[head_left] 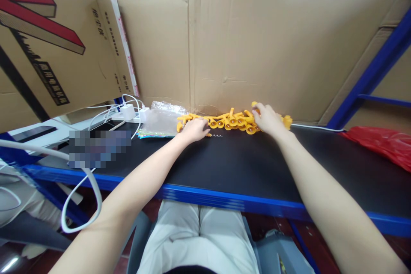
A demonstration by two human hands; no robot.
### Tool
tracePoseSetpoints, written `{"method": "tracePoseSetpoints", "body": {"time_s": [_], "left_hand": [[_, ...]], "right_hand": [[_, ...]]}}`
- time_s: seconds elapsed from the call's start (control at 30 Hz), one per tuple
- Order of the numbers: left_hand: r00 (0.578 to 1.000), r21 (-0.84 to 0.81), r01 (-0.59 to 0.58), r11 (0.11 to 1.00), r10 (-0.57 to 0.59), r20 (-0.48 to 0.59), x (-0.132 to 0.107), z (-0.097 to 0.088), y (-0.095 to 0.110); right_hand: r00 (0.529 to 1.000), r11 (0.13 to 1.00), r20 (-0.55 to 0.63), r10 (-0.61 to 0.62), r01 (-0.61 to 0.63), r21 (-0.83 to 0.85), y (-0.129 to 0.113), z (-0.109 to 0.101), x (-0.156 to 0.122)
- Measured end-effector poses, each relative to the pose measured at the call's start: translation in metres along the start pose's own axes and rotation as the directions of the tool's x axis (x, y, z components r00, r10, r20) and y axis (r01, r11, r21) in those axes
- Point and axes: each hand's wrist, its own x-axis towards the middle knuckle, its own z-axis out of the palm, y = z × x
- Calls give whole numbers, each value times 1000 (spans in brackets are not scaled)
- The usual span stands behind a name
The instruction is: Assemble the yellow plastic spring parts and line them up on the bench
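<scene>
Many yellow plastic pieces point(236, 120) with stems and round cup-like ends lie in a row along the back of the black tabletop. My left hand point(195, 130) rests at the left end of this row, its fingers curled down; what they hold is hidden. Beside its fingertips a thin coil spring point(217, 135) lies on the table, touching or close to a small orange-yellow tip. Towards the right end, my right hand point(267, 117) has its fingers closed around a yellow piece point(254, 104), whose end shows above them. More yellow pieces stick out behind that hand.
Clear plastic bags point(162, 117) lie left of the row. White chargers point(127, 112) and cables crowd the left side, near a blurred-out item point(99, 147). Red plastic point(382, 143) lies far right. Cardboard point(257, 47) walls the back; a blue frame edge point(208, 195) runs along the front.
</scene>
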Motion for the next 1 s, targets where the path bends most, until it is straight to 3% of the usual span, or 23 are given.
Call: {"method": "tracePoseSetpoints", "body": {"time_s": [0.13,0.27,0.47,0.6,0.7,1.0], "left_hand": [[994,98,44,994,-54,100,-2,0,-6],[971,40,45,998,-54,232,-2,2,-10],[937,97,146,985,-169,306,-1,-4,-9],[916,67,154,986,-168,364,-1,-7,-10],[924,-13,164,986,-149,353,0,-7,-11],[988,-135,83,987,-64,140,2,3,-12]], "right_hand": [[996,993,-43,-76,79,86,0,4,0],[984,978,-84,-159,168,127,1,9,1],[946,931,-90,-312,324,167,-3,17,3],[916,893,-80,-393,401,205,-5,21,2],[894,867,-81,-441,447,219,-6,23,2],[836,795,-32,-548,533,291,-11,28,-1]]}}
